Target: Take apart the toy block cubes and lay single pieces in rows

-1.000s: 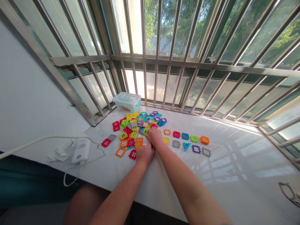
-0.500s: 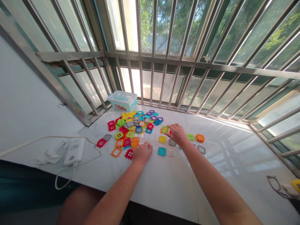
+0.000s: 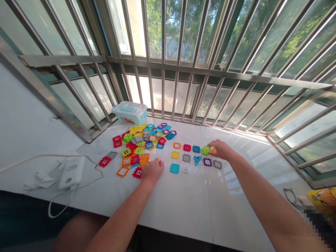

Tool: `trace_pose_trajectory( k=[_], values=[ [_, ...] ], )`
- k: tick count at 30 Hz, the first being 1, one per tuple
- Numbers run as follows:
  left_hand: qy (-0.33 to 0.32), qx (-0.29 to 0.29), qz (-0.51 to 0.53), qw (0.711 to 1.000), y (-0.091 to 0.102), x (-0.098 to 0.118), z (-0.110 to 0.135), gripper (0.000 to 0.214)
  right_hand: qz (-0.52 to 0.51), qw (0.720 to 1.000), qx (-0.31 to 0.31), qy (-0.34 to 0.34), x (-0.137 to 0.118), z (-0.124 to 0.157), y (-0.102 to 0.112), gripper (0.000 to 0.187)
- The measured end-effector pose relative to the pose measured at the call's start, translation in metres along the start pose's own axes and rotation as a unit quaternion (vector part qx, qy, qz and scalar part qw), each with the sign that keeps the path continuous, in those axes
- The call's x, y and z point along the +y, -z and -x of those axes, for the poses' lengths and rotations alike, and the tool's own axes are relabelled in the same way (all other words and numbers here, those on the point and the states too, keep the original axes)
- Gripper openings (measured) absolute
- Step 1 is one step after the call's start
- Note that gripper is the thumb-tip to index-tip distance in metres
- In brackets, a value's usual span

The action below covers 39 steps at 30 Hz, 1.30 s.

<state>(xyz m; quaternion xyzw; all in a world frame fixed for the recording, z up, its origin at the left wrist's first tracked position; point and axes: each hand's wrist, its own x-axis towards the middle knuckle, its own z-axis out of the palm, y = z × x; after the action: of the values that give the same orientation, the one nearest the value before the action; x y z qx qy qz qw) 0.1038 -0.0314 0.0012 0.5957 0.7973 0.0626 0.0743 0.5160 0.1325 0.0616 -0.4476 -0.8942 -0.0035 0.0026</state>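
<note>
Two hands worked over the white bench point(image 3: 178, 210), and the right hand point(image 3: 222, 149) had just slid along the row to its far end. Its fingertips point(image 3: 213, 146) sat on a lime-green plastic waffle tile point(image 3: 205, 150) and a bright orange one point(image 3: 214, 149), though I couldn't tell whether that grip had closed. Left of the grip ran a row of coloured tiles point(image 3: 187, 147), a purple-edged one point(image 3: 207, 161) closest. Further left, the curled left hand point(image 3: 152, 171) rested beside a red tile point(image 3: 137, 172), nothing visible in it. Beyond it lay the heaped multicoloured tile pile point(image 3: 144, 140), with a pale teal lidded plastic box point(image 3: 129, 113) behind.
</note>
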Motion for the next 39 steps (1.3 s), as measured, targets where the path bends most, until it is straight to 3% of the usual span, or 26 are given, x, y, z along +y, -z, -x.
trace_pose_trajectory(
  k=[7,17,39],
  values=[
    [0.0,-0.005,-0.001,1.0,0.002,0.001,0.001,0.045,-0.014,1.0,-0.019,-0.007,-0.001,-0.001,-0.013,0.037],
    [0.002,-0.003,-0.01,1.0,0.002,0.002,0.001,0.046,-0.024,0.999,-0.022,-0.021,-0.009,-0.003,-0.008,0.042],
    [0.003,-0.007,-0.008,1.0,0.003,0.002,0.0,0.047,-0.073,0.996,-0.021,-0.039,-0.01,-0.012,-0.022,0.039]
  ],
)
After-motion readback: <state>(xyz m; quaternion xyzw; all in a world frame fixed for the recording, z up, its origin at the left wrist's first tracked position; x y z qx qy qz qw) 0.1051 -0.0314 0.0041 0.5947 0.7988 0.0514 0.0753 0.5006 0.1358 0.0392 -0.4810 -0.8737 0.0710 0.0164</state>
